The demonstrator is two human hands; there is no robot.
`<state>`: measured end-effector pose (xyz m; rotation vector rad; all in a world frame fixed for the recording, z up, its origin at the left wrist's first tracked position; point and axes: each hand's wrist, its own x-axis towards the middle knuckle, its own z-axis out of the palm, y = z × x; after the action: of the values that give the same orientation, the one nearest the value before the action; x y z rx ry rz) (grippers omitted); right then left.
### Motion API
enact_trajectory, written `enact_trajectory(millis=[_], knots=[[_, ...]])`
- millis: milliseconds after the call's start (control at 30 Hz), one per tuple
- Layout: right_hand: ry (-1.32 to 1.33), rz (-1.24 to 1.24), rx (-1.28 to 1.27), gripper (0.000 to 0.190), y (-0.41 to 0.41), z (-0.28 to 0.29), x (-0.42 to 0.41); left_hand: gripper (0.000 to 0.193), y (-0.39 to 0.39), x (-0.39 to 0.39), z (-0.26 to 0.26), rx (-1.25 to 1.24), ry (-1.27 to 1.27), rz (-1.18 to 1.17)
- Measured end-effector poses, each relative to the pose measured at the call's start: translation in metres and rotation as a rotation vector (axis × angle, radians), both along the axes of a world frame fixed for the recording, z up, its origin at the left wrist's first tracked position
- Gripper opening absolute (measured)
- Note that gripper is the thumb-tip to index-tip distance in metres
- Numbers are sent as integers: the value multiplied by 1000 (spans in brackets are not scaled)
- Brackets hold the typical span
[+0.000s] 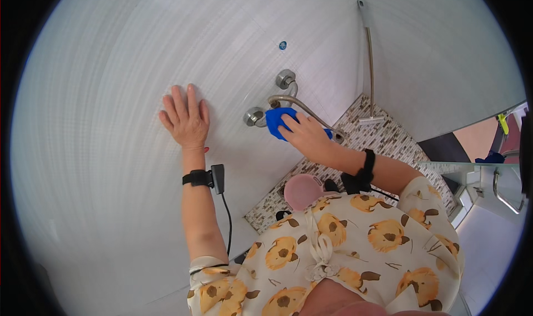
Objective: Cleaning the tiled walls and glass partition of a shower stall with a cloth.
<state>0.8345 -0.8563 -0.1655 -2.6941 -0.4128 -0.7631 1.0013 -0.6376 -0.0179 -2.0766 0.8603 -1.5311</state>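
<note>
With its fingers spread, my left hand (187, 122) lies flat against the pale tiled wall (116, 158) and holds nothing. My right hand (310, 137) grips a blue cloth (278, 122), pressed over the shower mixer tap, whose body is mostly hidden. Chrome wall fittings show beside the cloth, one at its left (253, 116) and one above it (285, 79). A flexible metal shower hose (306, 108) curves from the tap past my right fingers. A small blue round sticker (282, 45) is on the wall above.
Below my right arm, a pink plastic basin (303, 192) stands on the mosaic floor (399, 141). A long-handled floor brush (369, 66) leans in the wall corner. At the right are a glass panel edge (470, 163) and a metal handle (497, 191).
</note>
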Motion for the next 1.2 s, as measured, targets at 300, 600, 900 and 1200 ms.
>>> enact_trajectory(millis=[300,600,900,1200], knots=[[8,-135,-266,30,58,8,36,52,-3,-8,-14,-62,77,-79],[157,67,506,42,-44,69,-35,69,-40,-56,-112,-360,1114,-552],[91,-129,568,41,-94,42,17,67,-54,-44,-139,-102,1082,-455],[52,59,317,46,-77,-23,74,71,-61,-44,-136,-78,1123,-315]])
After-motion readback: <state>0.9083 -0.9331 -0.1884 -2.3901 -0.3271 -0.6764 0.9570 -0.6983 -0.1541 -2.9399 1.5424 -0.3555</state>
